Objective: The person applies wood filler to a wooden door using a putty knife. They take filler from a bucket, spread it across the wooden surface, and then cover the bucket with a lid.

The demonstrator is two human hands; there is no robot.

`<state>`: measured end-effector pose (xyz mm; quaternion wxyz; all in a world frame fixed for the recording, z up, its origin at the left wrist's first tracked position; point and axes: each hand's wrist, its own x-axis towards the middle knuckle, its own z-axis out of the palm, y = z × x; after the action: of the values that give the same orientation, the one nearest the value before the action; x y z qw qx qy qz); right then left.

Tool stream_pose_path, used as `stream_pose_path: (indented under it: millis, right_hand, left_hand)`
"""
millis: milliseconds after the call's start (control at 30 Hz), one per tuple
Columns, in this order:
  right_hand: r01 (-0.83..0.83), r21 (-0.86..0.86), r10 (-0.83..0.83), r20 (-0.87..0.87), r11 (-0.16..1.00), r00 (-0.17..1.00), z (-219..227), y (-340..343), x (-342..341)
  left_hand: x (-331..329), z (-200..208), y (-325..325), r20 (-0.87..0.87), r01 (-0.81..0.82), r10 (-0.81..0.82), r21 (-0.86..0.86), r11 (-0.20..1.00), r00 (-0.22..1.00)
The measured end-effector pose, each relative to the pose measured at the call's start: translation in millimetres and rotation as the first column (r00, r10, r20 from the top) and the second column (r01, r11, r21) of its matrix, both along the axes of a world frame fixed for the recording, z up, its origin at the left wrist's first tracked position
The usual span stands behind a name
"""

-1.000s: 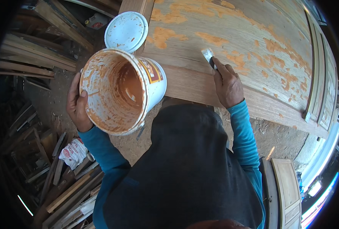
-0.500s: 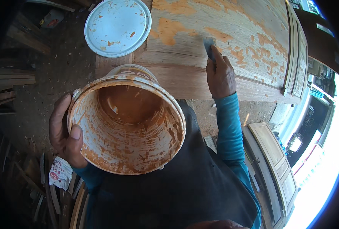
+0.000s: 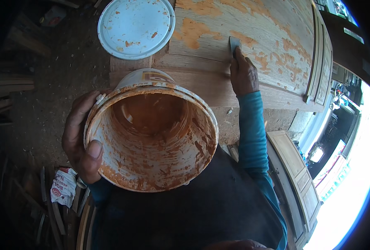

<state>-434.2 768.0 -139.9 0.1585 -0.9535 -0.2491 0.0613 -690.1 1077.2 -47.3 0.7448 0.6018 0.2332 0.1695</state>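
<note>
Left hand (image 3: pixel 83 141) around bucket rim (image 3: pixel 151 88), gap, right hand (image 3: pixel 245 76) around scraper (image 3: pixel 234 46), blade (image 3: pixel 234 41) contact unclear

Orange in streaks, blotches and flecks

The bucket (image 3: pixel 151 166) has a whitish inner wall, streaked and smeared all round with orange-brown; deeper in, as far as I can see, it darkens to one solid rusty tone. Outside it is white, with a partly yellow label (image 3: pixel 156 76). The lid (image 3: pixel 135 29) is pale bluish white, flecked with orange. Ragged orange blotches scatter like islands across the wooden panel (image 3: pixel 201 56), itself greyish tan with fine lengthwise grain and a browner border. The scraper (image 3: pixel 234 42) shows a grey blade. Beyond these I notice teal sleeves (image 3: pixel 251 129), a black garment (image 3: pixel 185 221) and a white bag (image 3: pixel 64 187) printed in red.
</note>
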Motion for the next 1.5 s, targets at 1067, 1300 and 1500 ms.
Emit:
stream_pose_path:
  millis: [1067, 1300, 1500]
  right_hand:
    - [0.552, 0.63, -0.473, -0.311, 0.547, 0.824, 3.2, -76.2, -93.7]
    - [0.418, 0.783, -0.419, -0.223, 0.461, 0.88, 9.9, -73.7, -84.6]
    - [0.408, 0.777, -0.36, -0.249, 0.48, 0.899, -7.6, -78.6, -83.4]
  left_hand:
    - [-0.4, 8.8, -11.2, 0.026, -0.057, 0.053, 0.163, 0.985, 0.998]
    - [-13.6, 5.9, -39.8, 0.073, -0.197, 0.187, 0.178, 0.964, 0.98]
    - [-21.2, 3.6, -46.4, 0.077, -0.224, 0.214, 0.169, 0.96, 0.974]
